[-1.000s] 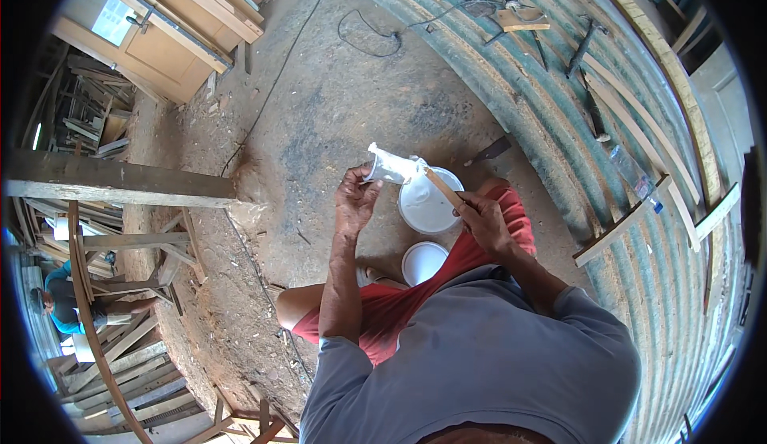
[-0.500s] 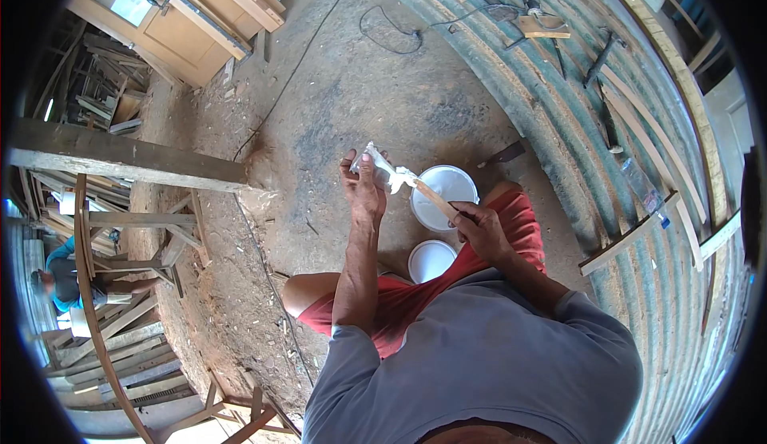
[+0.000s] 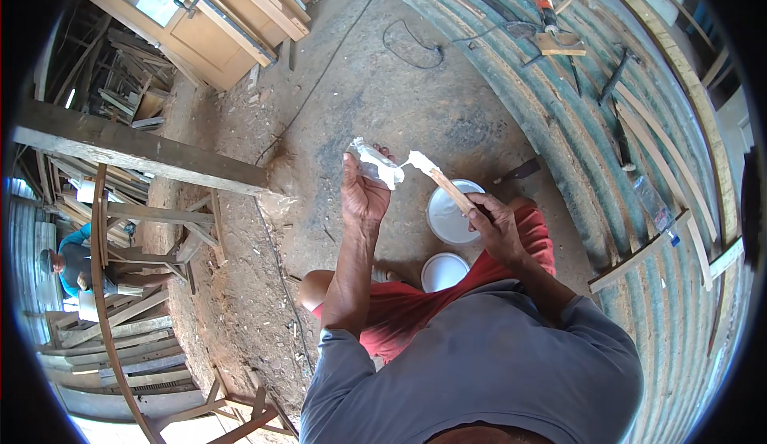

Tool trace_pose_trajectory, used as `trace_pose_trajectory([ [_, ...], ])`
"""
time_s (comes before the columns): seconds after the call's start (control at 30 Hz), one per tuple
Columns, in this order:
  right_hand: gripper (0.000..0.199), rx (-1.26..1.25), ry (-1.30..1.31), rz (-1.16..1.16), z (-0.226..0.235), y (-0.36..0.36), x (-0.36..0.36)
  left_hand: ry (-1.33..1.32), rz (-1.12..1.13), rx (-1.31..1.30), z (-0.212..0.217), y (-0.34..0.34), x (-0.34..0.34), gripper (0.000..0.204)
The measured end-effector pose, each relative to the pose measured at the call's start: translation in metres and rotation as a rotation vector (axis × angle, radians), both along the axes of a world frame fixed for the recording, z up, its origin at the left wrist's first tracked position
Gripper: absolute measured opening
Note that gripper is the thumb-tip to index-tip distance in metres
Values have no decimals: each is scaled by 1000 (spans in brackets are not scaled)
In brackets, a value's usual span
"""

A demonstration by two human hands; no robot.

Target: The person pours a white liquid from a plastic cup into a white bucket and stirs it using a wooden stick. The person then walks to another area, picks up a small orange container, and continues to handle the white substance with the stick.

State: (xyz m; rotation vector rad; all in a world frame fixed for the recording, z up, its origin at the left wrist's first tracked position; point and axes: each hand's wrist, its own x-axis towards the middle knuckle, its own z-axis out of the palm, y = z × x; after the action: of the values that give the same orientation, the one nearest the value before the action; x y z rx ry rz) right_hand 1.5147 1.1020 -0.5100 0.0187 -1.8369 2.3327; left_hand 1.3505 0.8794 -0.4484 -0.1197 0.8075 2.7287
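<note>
My left hand (image 3: 367, 190) is closed around a small, pale, see-through piece (image 3: 375, 164) that looks like a plastic cup or wrapper, its rim smeared with thick white paste. My right hand (image 3: 493, 222) grips a flat wooden stick (image 3: 452, 192) by its lower end. White paste (image 3: 422, 162) coats the stick's far tip, and a thin strand of it runs across to the paste in my left hand. Below the stick stands a white bucket (image 3: 454, 228); a smaller white tub (image 3: 444, 274) sits nearer, between my legs.
Corrugated sheets (image 3: 511, 116) lie along the right, bearing an angle grinder (image 3: 546, 14), wooden strips and a clear bottle (image 3: 653, 204). A cable (image 3: 415, 62) loops over the floor. At left are a wooden beam (image 3: 144, 147), stacked timber and another person (image 3: 73, 262). A door (image 3: 172, 25) leans behind.
The stick's tip has drawn away from the piece in my left hand, stretching a strand of paste between them. My left hand has turned, showing more palm. The whole view has shifted slightly.
</note>
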Motion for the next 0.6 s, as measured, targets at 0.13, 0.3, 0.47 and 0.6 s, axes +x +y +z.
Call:
trace_pose_trajectory([
  [0.13, 26, -126, -24, 50, -4, -25, -7, 49, 115, 10, 15, -1, -10, 37],
  [0.3, 25, -286, -155, 158, 3, -56, -8, 87, 172, 72, 15, -1, -12, 39],
  [0.47, 24, -276, -193, 166, 0, -74, -9, 114, 192, 163, 12, -1, -1, 31],
  [0.6, 23, -269, -175, 210, -2, -87, -13, 118, 227, 140, 12, -4, 3, 31],
])
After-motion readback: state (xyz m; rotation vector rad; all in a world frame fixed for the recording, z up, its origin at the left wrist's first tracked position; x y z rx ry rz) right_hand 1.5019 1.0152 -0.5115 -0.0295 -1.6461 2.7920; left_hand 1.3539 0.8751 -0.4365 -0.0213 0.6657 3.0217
